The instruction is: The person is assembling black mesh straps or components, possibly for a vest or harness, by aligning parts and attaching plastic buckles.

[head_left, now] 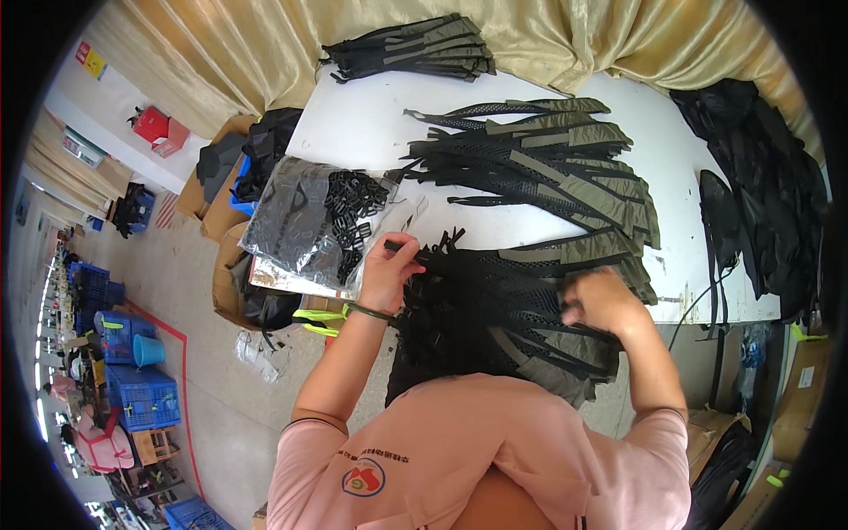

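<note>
My left hand (389, 269) is closed, thumb and fingers pinching the end of a black webbing strap (393, 246). It is close to the table's near edge, beside a clear plastic bag of black buckles (353, 212). In front of my body lies a heap of black mesh and olive fabric straps (530, 265), like backpack shoulder straps, partly hanging over the edge. Above the right part of this heap is my right hand (605, 300). Its fingers look bent but are smeared by motion, so whether they grip a strap cannot be told.
More such straps (548, 159) lie fanned across the white table (353, 115), with another stack (406, 49) at the back. Black bags (751, 194) are piled at the right. Cardboard boxes (231, 274) stand left of the table; blue crates (146, 397) stand farther off. A gold curtain (548, 40) hangs behind.
</note>
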Demonstrator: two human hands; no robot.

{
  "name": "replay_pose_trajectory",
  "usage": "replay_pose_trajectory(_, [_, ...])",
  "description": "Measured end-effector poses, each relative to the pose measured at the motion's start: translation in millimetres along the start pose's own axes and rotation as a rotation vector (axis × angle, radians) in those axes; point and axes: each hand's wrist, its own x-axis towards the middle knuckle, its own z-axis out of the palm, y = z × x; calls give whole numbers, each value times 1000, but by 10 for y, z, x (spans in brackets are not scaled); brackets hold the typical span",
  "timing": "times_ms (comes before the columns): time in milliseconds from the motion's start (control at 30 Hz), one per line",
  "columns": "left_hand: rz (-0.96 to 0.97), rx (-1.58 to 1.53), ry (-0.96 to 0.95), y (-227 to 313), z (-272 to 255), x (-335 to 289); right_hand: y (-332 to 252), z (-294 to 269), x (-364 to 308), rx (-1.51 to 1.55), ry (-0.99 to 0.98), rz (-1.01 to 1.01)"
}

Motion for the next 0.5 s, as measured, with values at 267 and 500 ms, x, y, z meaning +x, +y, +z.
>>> replay_pose_trajectory(267, [259, 269, -113, -61, 307, -220, -1191, 91, 996, 1180, 292, -385])
replay_pose_trajectory(500, [217, 498, -156, 67, -72, -350, -1277, 479, 1207, 1000, 503, -413])
